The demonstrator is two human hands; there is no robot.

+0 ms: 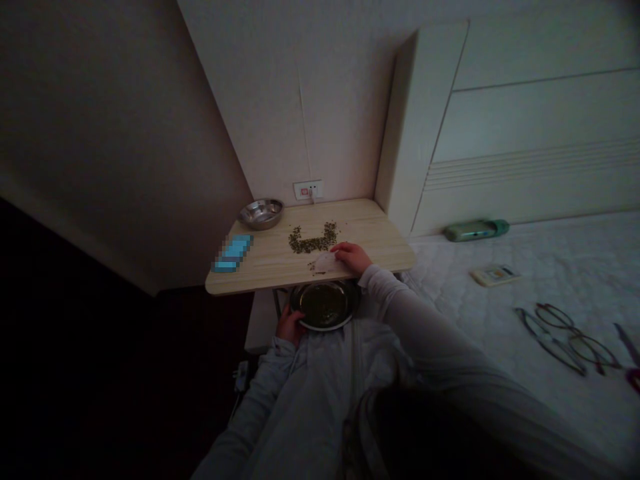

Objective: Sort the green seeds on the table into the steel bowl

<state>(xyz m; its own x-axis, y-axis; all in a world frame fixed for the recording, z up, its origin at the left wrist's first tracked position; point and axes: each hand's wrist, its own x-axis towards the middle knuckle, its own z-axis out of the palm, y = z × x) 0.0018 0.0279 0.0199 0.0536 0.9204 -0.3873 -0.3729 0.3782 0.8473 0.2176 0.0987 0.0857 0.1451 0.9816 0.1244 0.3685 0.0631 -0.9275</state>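
My left hand is closed on the rim of a round metal bowl, with its thumb over the edge. The bowl sits just under the near edge of the small wooden table, with a dark greenish layer inside. My right hand pinches a pale, thin flat piece against the tabletop; its exact kind is too dim to tell. Small greenish grains lie in a U-shaped spread beyond it, and a few sit by its left edge.
A second metal bowl stands at the table's back left, with a blurred blue phone-like object in front. A wall socket is behind. On the bed at right lie a green case, a pale device, eyeglasses and scissors.
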